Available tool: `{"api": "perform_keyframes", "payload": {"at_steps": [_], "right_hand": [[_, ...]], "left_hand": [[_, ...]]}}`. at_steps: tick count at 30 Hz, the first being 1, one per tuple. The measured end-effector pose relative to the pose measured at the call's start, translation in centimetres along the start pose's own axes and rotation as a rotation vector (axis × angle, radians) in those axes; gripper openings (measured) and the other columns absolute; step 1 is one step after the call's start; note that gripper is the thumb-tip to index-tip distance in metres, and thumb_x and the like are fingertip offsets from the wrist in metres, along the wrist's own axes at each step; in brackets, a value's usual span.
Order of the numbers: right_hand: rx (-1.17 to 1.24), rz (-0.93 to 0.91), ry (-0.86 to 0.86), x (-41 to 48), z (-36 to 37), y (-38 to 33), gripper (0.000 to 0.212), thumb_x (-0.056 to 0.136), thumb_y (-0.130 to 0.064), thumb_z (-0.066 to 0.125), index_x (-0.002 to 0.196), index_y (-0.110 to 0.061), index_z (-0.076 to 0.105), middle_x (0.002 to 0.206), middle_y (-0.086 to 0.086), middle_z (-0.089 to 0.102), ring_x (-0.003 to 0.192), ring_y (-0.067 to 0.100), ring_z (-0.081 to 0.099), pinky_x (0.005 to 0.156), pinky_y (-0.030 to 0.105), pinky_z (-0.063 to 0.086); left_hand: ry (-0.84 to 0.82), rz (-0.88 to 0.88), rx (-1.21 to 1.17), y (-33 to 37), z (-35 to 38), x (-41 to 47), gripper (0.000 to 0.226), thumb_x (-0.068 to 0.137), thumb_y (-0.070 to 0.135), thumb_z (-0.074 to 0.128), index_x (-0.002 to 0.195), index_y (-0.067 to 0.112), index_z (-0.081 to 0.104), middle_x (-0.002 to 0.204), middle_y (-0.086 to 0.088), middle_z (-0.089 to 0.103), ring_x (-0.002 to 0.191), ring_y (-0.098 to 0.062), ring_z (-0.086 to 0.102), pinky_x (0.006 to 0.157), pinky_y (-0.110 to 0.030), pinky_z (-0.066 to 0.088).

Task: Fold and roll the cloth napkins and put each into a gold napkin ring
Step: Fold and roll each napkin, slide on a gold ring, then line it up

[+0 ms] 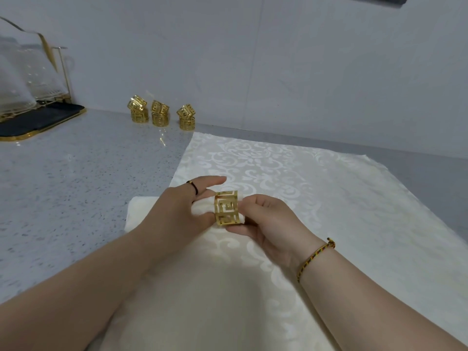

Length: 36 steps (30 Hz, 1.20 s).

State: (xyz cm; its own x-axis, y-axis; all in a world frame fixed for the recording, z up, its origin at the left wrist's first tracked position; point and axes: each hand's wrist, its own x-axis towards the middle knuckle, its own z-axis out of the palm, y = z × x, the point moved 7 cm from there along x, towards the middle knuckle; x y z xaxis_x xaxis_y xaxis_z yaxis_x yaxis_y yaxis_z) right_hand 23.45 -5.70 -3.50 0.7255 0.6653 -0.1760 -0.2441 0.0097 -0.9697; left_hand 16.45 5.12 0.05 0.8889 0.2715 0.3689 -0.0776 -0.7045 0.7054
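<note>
A large cloth (304, 186) is lying spread over the right and near part of the worktop (76, 186), reaching almost to its back edge. Above the middle of the cloth, the left grip (177, 211) is holding a rolled napkin (202, 210). The right grip (268, 221), just to the right, is holding a napkin ring (227, 208) around the roll's right end. A folded napkin (136, 214) is lying under the left grip at the cloth's left edge. Three stacks of rings (160, 114) are standing side by side along the back edge, left of the cloth. A tray (38, 122) is sitting in the far left corner, carrying a rack (30, 82).
</note>
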Motion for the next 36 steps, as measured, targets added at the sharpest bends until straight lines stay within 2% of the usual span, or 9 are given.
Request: {"api": "perform_keyframes", "payload": {"at_steps": [3, 8, 11, 13, 18, 27, 30, 33, 36], "right_hand": [[-0.032, -0.015, 0.026, 0.1, 0.0, 0.0, 0.023, 0.086, -0.001, 0.053, 0.065, -0.007, 0.047, 0.087, 0.015, 0.046, 0.075, 0.022, 0.056, 0.063, 0.02, 0.057], [-0.037, -0.036, -0.017, -0.1, 0.3, -0.2, 0.029, 0.085, 0.002, 0.051, 0.059, -0.009, 0.045, 0.064, 0.008, 0.046, 0.061, 0.016, 0.054, 0.065, 0.022, 0.055], [-0.032, -0.045, -0.039, -0.1, 0.6, -0.2, 0.025, 0.086, 0.003, 0.049, 0.063, -0.007, 0.046, 0.077, 0.013, 0.049, 0.061, 0.017, 0.054, 0.059, 0.019, 0.053], [0.015, -0.04, -0.051, -0.1, 0.6, -0.3, 0.02, 0.087, 0.002, 0.048, 0.068, -0.004, 0.048, 0.083, 0.017, 0.053, 0.069, 0.02, 0.058, 0.066, 0.022, 0.055], [0.08, -0.007, 0.009, -0.1, -0.7, -0.9, 0.017, 0.088, 0.0, 0.048, 0.072, -0.004, 0.05, 0.081, 0.013, 0.053, 0.075, 0.02, 0.058, 0.069, 0.027, 0.056], [0.045, 0.006, 0.039, 0.1, -2.1, -1.2, 0.01, 0.088, -0.011, 0.054, 0.079, -0.006, 0.052, 0.085, 0.013, 0.051, 0.084, 0.025, 0.051, 0.07, 0.027, 0.057], [-0.201, -0.062, 0.113, -0.4, -2.7, -2.1, 0.018, 0.082, -0.024, 0.063, 0.094, -0.019, 0.051, 0.089, -0.003, 0.052, 0.076, 0.011, 0.055, 0.079, 0.026, 0.053], [-0.871, -0.313, 0.116, -1.2, -1.6, -3.8, 0.06, 0.074, -0.027, 0.072, 0.124, -0.032, 0.04, 0.118, -0.017, 0.043, 0.108, 0.001, 0.042, 0.093, 0.016, 0.031], [-1.199, -0.447, 0.036, -1.4, -0.1, -3.5, 0.055, 0.079, -0.026, 0.067, 0.129, -0.023, 0.044, 0.126, -0.012, 0.046, 0.12, 0.007, 0.036, 0.095, 0.013, 0.022]], "left_hand": [[-0.113, -0.015, 0.144, 0.0, 0.4, -0.1, 0.057, 0.07, 0.025, 0.062, 0.121, 0.044, 0.045, 0.091, 0.03, 0.05, 0.089, 0.007, 0.054, 0.074, -0.002, 0.035], [-0.061, 0.151, 0.529, 1.7, 0.5, 0.0, 0.103, 0.041, 0.079, 0.037, 0.134, 0.033, 0.04, 0.122, 0.023, 0.042, 0.111, -0.001, 0.042, 0.09, -0.012, 0.021], [-0.022, 0.135, 0.544, 1.9, 0.7, 0.4, 0.071, 0.049, 0.071, 0.05, 0.109, 0.034, 0.06, 0.091, 0.017, 0.062, 0.089, -0.011, 0.057, 0.069, -0.006, 0.028], [0.021, 0.143, 0.57, 2.0, 0.2, 0.5, 0.059, 0.053, 0.073, 0.043, 0.093, 0.034, 0.062, 0.067, 0.016, 0.057, 0.068, -0.011, 0.054, 0.055, -0.006, 0.023], [0.01, 0.008, 0.621, 1.0, -1.1, 0.2, 0.051, 0.069, 0.057, 0.062, 0.117, 0.044, 0.049, 0.097, 0.015, 0.062, 0.09, -0.008, 0.054, 0.071, -0.019, 0.035], [-0.021, -0.051, 0.619, -0.3, -1.8, 0.4, 0.053, 0.071, 0.056, 0.063, 0.12, 0.045, 0.046, 0.105, 0.017, 0.06, 0.098, -0.008, 0.055, 0.077, -0.02, 0.037], [-0.035, -0.057, 0.63, -0.5, -1.8, 0.5, 0.055, 0.071, 0.058, 0.062, 0.121, 0.045, 0.045, 0.105, 0.018, 0.059, 0.097, -0.008, 0.055, 0.076, -0.02, 0.037], [-0.07, -0.05, 0.628, -0.5, -1.2, 0.3, 0.061, 0.07, 0.061, 0.062, 0.125, 0.046, 0.041, 0.109, 0.02, 0.058, 0.1, -0.006, 0.054, 0.073, -0.019, 0.033], [-0.154, -0.069, 0.605, -0.7, -0.8, 0.2, 0.075, 0.067, 0.062, 0.064, 0.133, 0.047, 0.031, 0.121, 0.022, 0.053, 0.11, -0.005, 0.05, 0.081, -0.018, 0.035]]}}
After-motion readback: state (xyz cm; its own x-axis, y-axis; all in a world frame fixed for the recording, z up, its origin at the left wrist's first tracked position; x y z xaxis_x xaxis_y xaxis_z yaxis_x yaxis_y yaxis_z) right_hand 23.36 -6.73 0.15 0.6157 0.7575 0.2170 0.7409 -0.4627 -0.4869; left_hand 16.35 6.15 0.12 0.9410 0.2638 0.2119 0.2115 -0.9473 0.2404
